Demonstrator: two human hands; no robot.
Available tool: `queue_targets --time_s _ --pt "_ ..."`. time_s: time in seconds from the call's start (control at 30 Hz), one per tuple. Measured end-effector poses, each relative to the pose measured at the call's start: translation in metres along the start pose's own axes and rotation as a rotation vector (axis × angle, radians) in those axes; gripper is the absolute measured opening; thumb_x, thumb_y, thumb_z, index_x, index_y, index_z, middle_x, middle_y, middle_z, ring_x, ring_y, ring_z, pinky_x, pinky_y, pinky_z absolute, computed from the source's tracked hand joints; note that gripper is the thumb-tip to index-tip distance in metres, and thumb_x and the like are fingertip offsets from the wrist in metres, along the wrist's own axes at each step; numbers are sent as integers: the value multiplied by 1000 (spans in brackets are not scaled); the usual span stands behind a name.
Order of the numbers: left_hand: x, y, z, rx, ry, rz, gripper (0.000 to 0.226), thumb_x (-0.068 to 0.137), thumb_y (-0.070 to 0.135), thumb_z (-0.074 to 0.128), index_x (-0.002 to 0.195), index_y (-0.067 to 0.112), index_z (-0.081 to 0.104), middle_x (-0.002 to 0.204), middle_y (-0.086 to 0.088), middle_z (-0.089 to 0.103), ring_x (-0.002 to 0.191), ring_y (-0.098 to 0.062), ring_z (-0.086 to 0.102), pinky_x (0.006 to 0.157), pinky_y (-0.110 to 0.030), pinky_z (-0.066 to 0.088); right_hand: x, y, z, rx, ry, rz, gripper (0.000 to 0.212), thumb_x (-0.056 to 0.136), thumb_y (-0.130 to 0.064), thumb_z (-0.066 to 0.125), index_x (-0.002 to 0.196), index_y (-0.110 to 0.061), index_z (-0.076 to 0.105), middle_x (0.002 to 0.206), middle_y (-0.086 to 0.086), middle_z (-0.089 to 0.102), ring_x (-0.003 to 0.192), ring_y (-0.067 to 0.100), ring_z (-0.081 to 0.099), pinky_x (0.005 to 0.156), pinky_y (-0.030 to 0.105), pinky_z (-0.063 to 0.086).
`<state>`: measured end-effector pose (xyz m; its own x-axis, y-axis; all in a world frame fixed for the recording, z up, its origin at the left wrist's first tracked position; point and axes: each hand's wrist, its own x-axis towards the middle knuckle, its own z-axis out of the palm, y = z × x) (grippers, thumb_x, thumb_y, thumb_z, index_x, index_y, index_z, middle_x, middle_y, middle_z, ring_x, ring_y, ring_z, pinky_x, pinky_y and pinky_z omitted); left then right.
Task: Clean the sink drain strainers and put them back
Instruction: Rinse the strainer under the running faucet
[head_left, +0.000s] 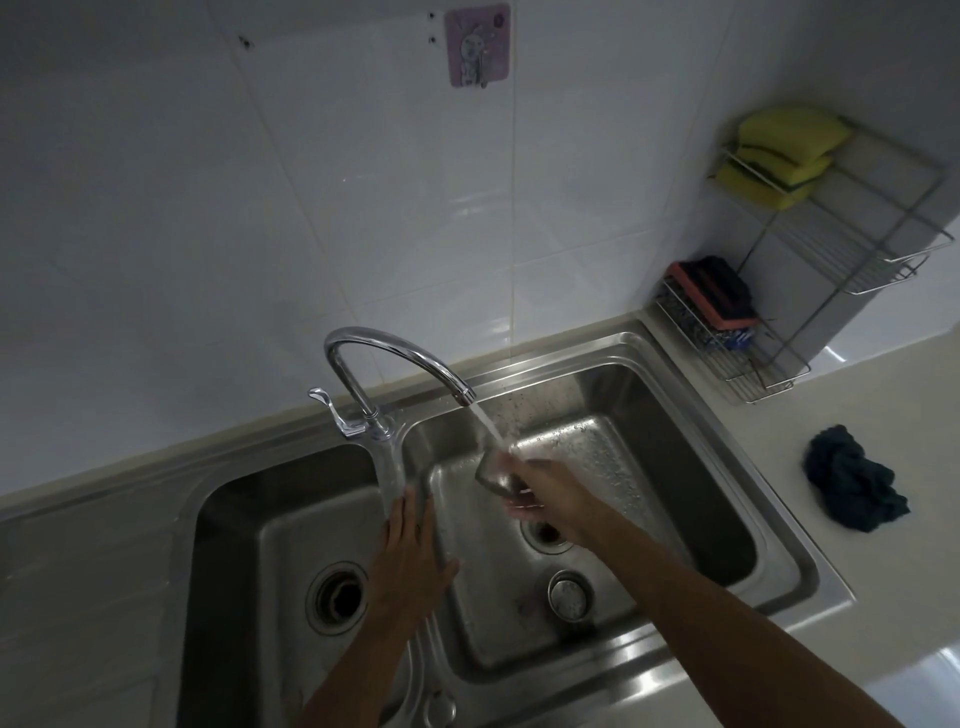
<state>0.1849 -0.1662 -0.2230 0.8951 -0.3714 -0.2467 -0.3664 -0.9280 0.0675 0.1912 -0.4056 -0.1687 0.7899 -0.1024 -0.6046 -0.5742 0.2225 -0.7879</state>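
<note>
right hand grips strainer under faucet stream, above right basin. left hand flat, fingers straight, on divider. best: turn strainer, flush both faces. likely second strainer lies on basin floor.

The single head-worn view looks steeply down from close above onto the double sink and tiled wall.

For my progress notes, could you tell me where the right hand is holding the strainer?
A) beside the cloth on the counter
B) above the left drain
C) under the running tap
C: the right hand grips the strainer in the water running from the tap.
</note>
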Motion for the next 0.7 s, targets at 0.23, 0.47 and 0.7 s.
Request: queue_targets --time_s 0.23,0.47,0.7 --pt "-1 1 0 4 -5 12 103 92 75 40 162 14 -3 164 -16 -25 156 -35 -14 126 -47 4 5 8 -19 -1102 221 -576 78 71 -42 85 135 -21 46 130 0 55 117 19 52 93 29 47" --pt "-1 1 -1 27 -10 7 103 91 76 40 162 14 -2 166 -17 -22 156 -35 -13 126 -47 6 6 19 -22 -1045 238 -517 87 68 -42 88 139 -17 45 129 6 46 103 15 53 91 23 47" --pt "1 2 -1 -3 -3 3 101 92 74 43 163 14 3 167 -17 -18 157 -35 -10 128 -48 10 0 37 -32 -1108 296 -357 76 66 -50 83 122 -17 44 115 4 60 103 22 54 80 28 45"
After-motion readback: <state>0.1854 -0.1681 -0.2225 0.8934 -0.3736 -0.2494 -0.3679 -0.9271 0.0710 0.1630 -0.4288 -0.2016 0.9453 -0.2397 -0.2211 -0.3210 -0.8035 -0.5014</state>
